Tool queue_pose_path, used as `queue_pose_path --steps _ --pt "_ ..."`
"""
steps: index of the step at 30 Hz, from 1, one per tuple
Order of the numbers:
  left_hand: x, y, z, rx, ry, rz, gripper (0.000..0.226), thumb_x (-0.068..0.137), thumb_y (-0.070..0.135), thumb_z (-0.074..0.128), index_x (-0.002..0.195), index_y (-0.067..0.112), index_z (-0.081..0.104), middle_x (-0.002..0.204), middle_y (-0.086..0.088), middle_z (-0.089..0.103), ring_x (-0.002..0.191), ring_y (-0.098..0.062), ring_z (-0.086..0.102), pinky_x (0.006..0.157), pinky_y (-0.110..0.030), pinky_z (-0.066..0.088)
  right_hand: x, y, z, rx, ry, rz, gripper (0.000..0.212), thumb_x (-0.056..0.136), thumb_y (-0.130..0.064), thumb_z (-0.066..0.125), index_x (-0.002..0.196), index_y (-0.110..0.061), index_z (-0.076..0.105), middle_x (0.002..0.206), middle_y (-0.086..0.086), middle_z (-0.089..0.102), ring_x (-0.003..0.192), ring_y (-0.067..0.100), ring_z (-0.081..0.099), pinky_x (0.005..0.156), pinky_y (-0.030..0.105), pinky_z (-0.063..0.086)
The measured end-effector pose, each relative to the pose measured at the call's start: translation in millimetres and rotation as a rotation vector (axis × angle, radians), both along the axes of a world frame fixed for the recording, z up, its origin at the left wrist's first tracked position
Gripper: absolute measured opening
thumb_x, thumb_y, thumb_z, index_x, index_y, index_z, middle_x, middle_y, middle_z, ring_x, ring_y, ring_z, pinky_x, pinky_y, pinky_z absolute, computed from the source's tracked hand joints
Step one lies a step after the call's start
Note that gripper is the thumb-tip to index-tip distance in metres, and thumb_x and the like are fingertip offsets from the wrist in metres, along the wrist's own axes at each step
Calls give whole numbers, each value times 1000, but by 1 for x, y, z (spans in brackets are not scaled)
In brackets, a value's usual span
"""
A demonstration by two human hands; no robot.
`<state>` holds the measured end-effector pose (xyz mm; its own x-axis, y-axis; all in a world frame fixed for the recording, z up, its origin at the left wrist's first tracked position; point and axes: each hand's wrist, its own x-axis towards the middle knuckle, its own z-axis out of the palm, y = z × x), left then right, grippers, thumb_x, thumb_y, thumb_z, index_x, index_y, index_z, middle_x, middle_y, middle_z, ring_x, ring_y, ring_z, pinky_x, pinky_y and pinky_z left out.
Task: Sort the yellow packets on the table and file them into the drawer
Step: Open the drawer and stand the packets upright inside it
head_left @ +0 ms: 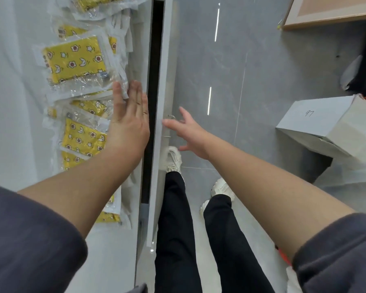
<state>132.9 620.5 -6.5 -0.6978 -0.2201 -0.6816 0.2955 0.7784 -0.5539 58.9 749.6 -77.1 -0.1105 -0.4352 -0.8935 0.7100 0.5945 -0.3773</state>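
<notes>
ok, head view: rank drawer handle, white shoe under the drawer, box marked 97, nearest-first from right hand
1. drawer handle, just beside the right hand
2. white shoe, below on the floor
3. box marked 97, far right

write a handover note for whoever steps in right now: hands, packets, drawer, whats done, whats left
Hands: the left hand is open and flat at the table edge, by the packets, holding nothing. The right hand is open, fingers spread at the drawer handle, not gripping it.
Things: the yellow packets lie overlapping in a loose row on the table. The drawer is open only by a narrow dark gap.
Done: no packet shows in the drawer.
Left: pull the drawer open, sort the packets, file them.
</notes>
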Motion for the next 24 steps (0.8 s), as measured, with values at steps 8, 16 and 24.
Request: queue_pose_path --steps 8,16,24 --pt "0 1 -3 -22 -2 0 88 91 30 50 146 -13 -4 154 -37 -1 145 -48 -4 108 -71 -1 45 -29 -1 71 338 171 84 89 -24 62 152 -22 7 139 13 48 117 33 54 89 38 50" --pt "1 2 2 -49 -27 -21 90 89 27 53 148 -11 -4 155 -34 -2 146 -46 -5 111 -70 0 35 5 -1 106 401 221 74 89 -25 58 149 -30 15 131 6 52 100 28 60 77 45 60" --pt "1 3 5 -53 -35 -16 97 86 32 57 147 -12 -4 155 -34 -2 146 -46 -4 110 -71 3 19 52 1 101 342 137 78 83 -21 54 150 -36 19 121 -2 59 96 23 64 70 44 62"
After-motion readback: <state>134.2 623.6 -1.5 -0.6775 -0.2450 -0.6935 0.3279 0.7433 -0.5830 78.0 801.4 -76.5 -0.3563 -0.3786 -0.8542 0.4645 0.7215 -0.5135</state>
